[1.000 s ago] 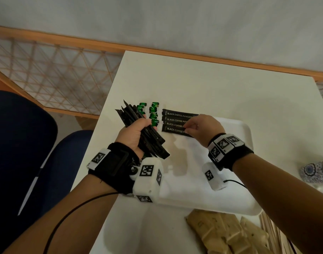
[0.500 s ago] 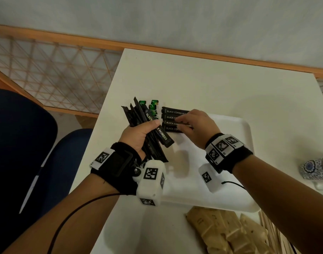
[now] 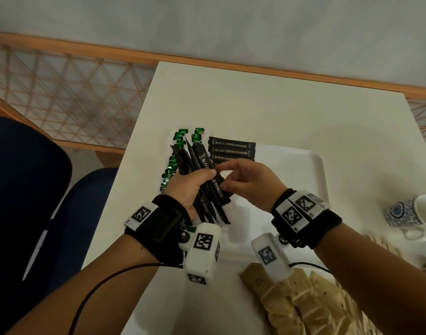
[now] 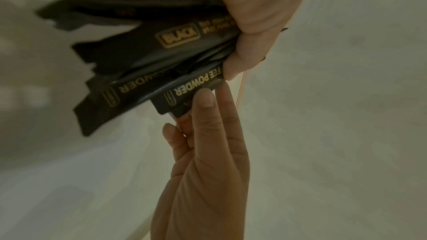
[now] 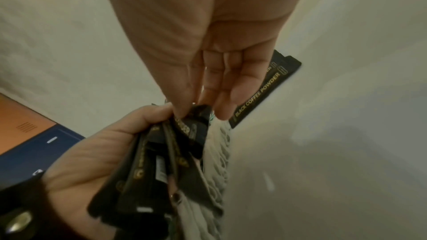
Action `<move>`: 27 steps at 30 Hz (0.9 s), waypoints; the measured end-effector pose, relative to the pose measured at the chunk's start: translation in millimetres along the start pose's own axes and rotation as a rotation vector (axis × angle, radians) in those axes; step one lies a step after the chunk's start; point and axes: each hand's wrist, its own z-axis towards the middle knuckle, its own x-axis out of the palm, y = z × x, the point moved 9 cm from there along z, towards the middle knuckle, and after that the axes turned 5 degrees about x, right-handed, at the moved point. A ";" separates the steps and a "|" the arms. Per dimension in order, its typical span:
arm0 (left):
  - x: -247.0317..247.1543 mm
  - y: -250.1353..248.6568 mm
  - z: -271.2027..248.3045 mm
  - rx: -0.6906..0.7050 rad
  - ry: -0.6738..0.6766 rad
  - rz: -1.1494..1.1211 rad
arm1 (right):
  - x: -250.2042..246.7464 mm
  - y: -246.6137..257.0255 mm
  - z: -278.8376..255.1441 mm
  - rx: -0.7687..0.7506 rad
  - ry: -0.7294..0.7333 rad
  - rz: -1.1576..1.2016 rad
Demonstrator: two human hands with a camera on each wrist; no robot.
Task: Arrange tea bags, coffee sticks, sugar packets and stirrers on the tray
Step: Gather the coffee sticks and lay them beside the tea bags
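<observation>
Left hand [image 3: 190, 187]: clenched round a fanned bundle of black coffee sticks [image 3: 204, 184], held above the tray's left edge.
Right hand [image 3: 248, 182]: thumb and fingers [image 4: 203, 101] pinching the near end of the top stick [image 3: 213, 176] in the bundle.
Tray [image 3: 311, 180]: white, on the counter [image 3: 267, 110]; row of sticks [image 3: 231, 148] lying flat at its far left corner, touching side by side.
Tea bags [image 3: 180, 139]: green, in two columns just left of the row, partly hidden by the bundle.
Sugar packets [image 3: 299, 303]: tan, probably sugar, heaped near the tray's front edge.
Stirrers [image 3: 381, 243]: wooden, right of the tray, blurred.
Cup [image 3: 415, 213]: patterned, far right.
</observation>
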 end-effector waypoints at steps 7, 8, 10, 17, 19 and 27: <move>2.6 0.2 -4.2 0.026 0.010 0.017 | -0.5 -9.4 0.5 0.063 -0.005 0.070; 1.1 0.5 -4.0 0.027 -0.003 0.015 | -1.3 -8.9 1.0 0.065 -0.003 0.074; -2.6 0.1 -2.7 0.025 -0.024 0.000 | -7.8 -8.5 3.0 0.073 -0.028 0.092; -27.5 -17.1 6.9 0.053 -0.127 -0.020 | -57.0 -27.6 21.1 0.123 -0.256 -0.381; -32.7 -19.1 9.0 0.049 -0.146 -0.030 | -55.2 -30.3 27.3 0.134 -0.230 -0.535; -33.1 -16.7 11.8 0.055 -0.115 -0.008 | -37.0 -23.4 45.6 0.102 -0.136 -0.681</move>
